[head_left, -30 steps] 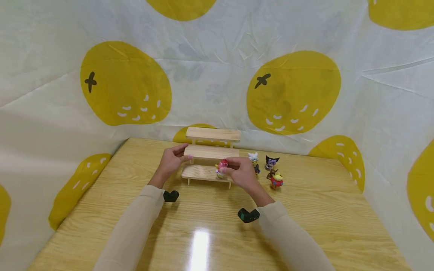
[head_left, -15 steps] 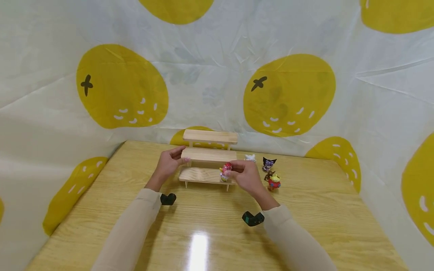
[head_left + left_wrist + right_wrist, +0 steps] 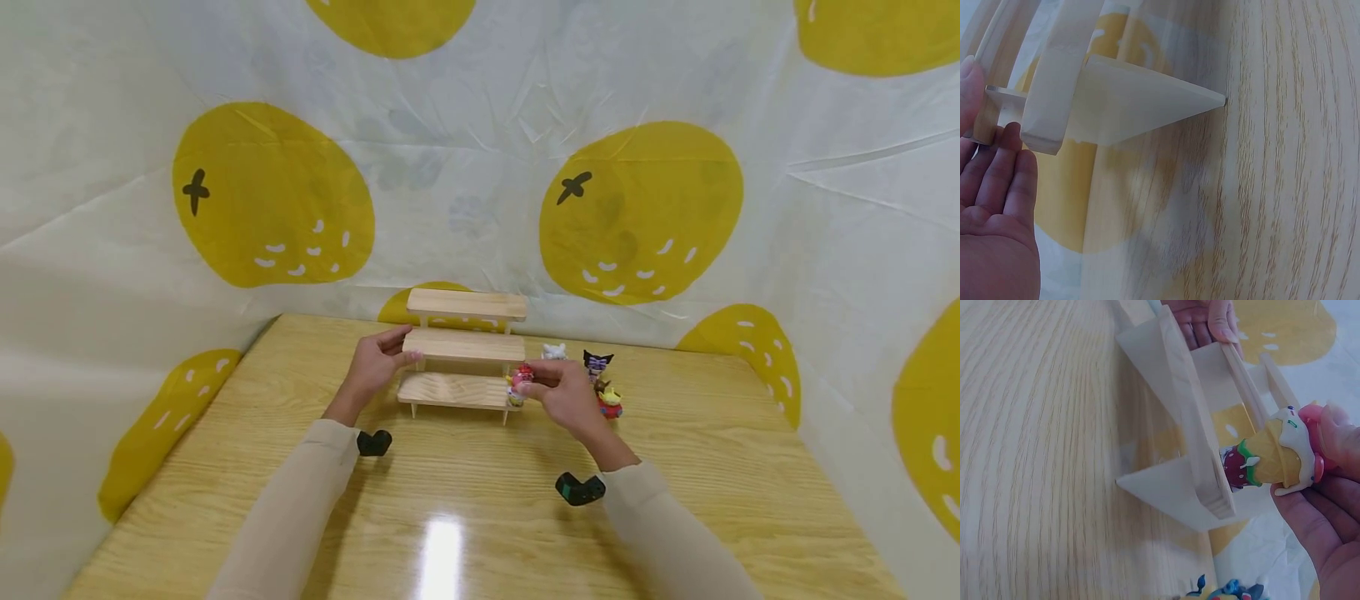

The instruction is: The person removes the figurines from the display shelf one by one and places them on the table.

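Fingers of the right hand (image 3: 564, 393) pinch an unlabelled figurine (image 3: 1270, 460); left hand (image 3: 372, 367), its grip slack, touches the shelf (image 3: 462, 345).

**A:** What surrounds the wooden table (image 3: 750, 467)?

**B:** A white cloth backdrop (image 3: 465, 150) hangs behind the table and wraps round both of its sides like three walls. It is creased and printed with large yellow fruit shapes (image 3: 273, 196), some with a small black stem mark and white dashes.

**A:** And the table itself?

**B:** Light wood with a clear grain and a glossy top. A bright patch of reflected light (image 3: 441, 550) lies on the table's near edge, at the middle. The cloth meets the table's far edge and drapes along its left and right edges.
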The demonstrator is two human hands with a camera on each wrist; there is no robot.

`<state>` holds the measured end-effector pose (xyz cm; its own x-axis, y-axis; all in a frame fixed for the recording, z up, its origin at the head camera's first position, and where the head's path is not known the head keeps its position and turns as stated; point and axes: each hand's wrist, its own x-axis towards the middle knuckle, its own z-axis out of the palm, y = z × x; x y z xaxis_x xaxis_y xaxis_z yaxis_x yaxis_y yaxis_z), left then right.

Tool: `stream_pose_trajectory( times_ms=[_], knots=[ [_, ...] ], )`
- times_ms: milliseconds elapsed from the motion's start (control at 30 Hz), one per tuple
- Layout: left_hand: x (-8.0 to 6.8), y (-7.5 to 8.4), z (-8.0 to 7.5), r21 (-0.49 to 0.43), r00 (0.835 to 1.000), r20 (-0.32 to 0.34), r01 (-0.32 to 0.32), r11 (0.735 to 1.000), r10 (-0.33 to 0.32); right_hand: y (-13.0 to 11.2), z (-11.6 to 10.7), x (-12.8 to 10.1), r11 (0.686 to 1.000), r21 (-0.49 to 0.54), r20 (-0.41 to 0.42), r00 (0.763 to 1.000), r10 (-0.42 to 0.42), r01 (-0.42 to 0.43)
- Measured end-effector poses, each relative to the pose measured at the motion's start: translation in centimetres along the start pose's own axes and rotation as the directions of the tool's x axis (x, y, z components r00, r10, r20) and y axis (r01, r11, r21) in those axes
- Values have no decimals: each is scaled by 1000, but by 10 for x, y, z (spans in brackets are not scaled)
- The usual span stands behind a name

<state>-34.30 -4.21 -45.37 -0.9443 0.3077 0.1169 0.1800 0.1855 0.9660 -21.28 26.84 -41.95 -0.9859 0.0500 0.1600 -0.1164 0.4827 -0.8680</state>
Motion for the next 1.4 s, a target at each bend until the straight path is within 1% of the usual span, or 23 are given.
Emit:
stream_pose_trajectory(
  times_ms=[167,400,633,800,867,1100,1200,1400],
  knots=[
    [-1,1,-1,7,1000,0,-4,1000,4,3,-5,-1,1000,-15,-13,1000,-25,25],
    [2,-1,-1,-11,1000,0,-8,1000,8,7,-14,-2,1000,-24,-12,1000,7,-8],
    [0,-1,0,-8,1000,5,-11,1000,11,11,-21,-6,998,-52,7,1000,-29,29],
    [0,0,0,-22,1000,8,-19,1000,19,15,-26,-7,998,-54,-4,1000,-24,24],
    [0,1,0,-26,1000,7,-18,999,18,17,-28,-7,997,-71,-8,1000,-22,22],
    [0,1,0,-25,1000,7,-24,999,24,24,-32,-7,992,-117,-27,998,-51,47],
    [0,0,0,-21,1000,3,-24,999,24,27,-33,-8,992,-119,-23,999,-45,42],
    [1,-2,0,-12,1000,1,-26,1000,26,30,-34,-9,991,-130,-32,999,-10,5]
  ],
)
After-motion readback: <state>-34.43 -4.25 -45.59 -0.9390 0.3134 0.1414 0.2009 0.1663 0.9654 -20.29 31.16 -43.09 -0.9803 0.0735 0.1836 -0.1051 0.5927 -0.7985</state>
